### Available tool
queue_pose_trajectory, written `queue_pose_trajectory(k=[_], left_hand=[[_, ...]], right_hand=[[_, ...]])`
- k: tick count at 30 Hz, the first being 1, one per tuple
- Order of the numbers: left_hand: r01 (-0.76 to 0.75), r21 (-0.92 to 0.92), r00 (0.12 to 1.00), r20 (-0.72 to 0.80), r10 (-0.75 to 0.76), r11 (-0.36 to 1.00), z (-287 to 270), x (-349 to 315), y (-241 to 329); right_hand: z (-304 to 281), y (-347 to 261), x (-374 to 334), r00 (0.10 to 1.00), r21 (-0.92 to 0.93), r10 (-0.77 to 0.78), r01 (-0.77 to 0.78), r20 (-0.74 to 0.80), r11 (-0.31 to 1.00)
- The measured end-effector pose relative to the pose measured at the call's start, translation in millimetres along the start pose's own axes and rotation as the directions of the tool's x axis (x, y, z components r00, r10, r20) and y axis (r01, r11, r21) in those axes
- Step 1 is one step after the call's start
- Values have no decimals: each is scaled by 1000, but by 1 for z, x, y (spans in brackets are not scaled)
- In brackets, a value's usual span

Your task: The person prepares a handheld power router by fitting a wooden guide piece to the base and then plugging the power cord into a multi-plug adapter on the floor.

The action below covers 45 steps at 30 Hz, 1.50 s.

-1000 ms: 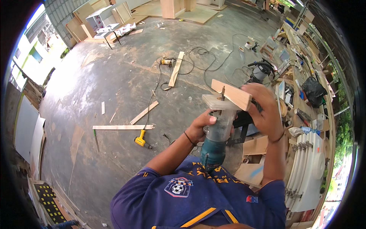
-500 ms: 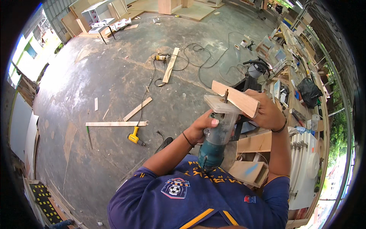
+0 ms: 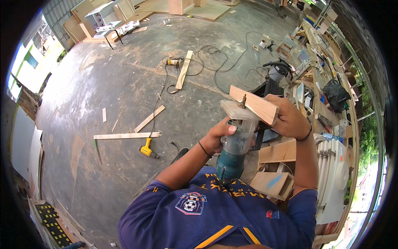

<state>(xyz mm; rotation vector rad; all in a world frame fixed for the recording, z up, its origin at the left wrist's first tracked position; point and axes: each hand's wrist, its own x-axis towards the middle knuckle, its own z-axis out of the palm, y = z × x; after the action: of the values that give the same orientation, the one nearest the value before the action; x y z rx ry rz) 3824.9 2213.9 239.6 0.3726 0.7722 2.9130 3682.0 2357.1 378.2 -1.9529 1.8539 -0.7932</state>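
"What's the biggest risk?"

"The teal router (image 3: 230, 165), held upright: only 1 hand, the left hand (image 3: 217, 137), curls its fingers round the clear housing (image 3: 246, 135), so a loose grip could let it tip."

"And the wooden piece (image 3: 257, 106)?"

"Gripped by the right hand (image 3: 292, 119), right beside the bit (image 3: 244, 101). If that's spinning, which I can't tell, a snag could kick the wooden piece and pull fingers in."

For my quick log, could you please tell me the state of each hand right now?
Left hand: closed, holding the router.
Right hand: closed, holding the wood piece.
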Motion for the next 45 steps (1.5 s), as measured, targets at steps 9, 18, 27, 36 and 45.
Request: queue_pose_trajectory(k=[9, 18, 27, 36, 45], left_hand=[[-14, 18, 999, -51, 15, 1000, 0, 0, -1], [-22, -33, 1000, 14, 23, 999, 2, -1, 4], [-59, -27, 998, 9, 59, 998, 4, -7, 7], [-16, 17, 1000, -21, 16, 1000, -2, -12, 6], [-30, 0, 1000, 8, 30, 1000, -9, -10, 4]], right_hand=[[2, -1, 0, 1000, -35, 9, -8, 14, 999], [8, 3, -9, 974, 225, 99, -51, -205, 973], [23, -24, -26, 815, -82, 30, -94, -579, 992], [95, -26, -36, 627, 473, 491, -213, -605, 855], [98, -6, -24, 660, 800, 634, -82, -403, 595]])
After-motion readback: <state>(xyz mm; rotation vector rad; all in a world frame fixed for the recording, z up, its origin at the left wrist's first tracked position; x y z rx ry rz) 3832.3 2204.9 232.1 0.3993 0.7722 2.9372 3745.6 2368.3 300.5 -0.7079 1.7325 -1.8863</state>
